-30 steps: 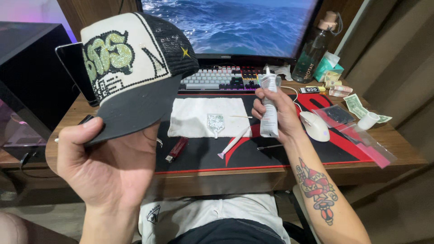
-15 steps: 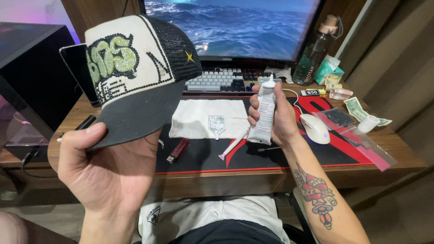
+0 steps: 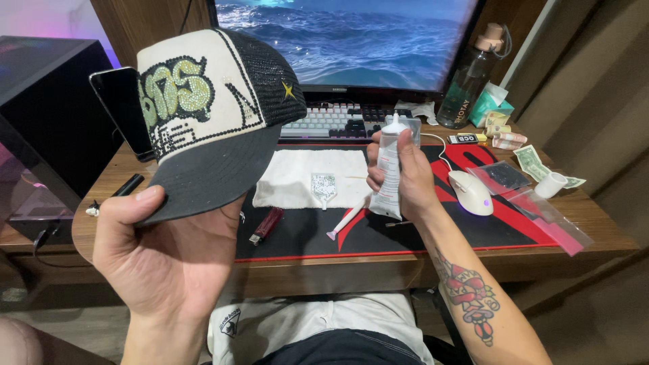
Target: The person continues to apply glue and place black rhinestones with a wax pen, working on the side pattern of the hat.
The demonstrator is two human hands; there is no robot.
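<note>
Your counter, counted: mostly ones, with two hands and two clear bags.

You have two hands up: your left hand [image 3: 165,260] with one trucker cap [image 3: 209,115], your right hand [image 3: 405,179] with one white glue tube [image 3: 387,169]. On the counter [image 3: 595,233] you have one monitor [image 3: 345,40], one keyboard [image 3: 338,122], one white mouse [image 3: 471,192], one red-and-black desk mat [image 3: 405,233], one white cloth [image 3: 297,179], one red lighter [image 3: 266,226], one pink-tipped applicator stick [image 3: 346,220], one bottle [image 3: 471,78], one banknote [image 3: 534,162], two clear plastic bags [image 3: 503,177], one phone [image 3: 125,111] and one black pen [image 3: 127,185].
</note>
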